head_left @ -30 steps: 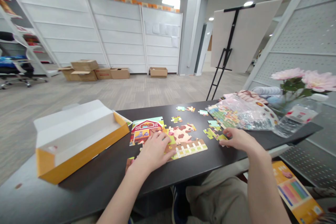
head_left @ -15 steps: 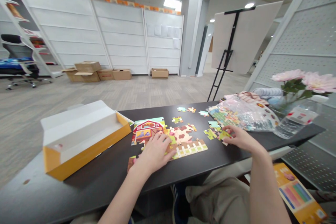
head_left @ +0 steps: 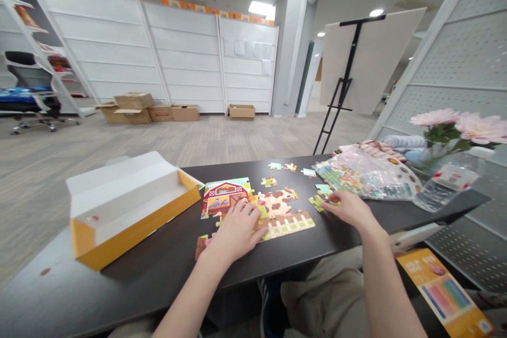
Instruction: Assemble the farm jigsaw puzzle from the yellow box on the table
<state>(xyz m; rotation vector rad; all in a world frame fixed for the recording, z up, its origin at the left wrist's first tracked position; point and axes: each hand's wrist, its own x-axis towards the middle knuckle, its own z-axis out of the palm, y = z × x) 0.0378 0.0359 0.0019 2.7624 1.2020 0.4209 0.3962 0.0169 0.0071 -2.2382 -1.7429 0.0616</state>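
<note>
My left hand (head_left: pixel 240 227) lies flat with fingers spread on the partly joined jigsaw puzzle (head_left: pixel 277 203), which shows a red barn, a cow and a white fence. Its palm hides part of the picture. To the right, my right hand (head_left: pixel 350 208) pinches a green puzzle piece at the small group of loose puzzle pieces (head_left: pixel 316 202); the fingers cover most of it. A light-blue puzzle piece (head_left: pixel 324 189) lies just beyond these fingertips. Behind the joined part are a green puzzle piece (head_left: pixel 269 181) and several others near the far edge.
An open yellow box (head_left: pixel 138 240) stands at the left of the black table (head_left: pixel 166 274). On the right are a clear bag of pieces (head_left: pixel 356 174), a water bottle (head_left: pixel 446 185) and pink flowers (head_left: pixel 475 124). A yellow package (head_left: pixel 446 290) sits below the table edge.
My right hand has moved left, from the outer side of the loose pieces in over them. The left hand stays on the puzzle. The view has shifted slightly.
</note>
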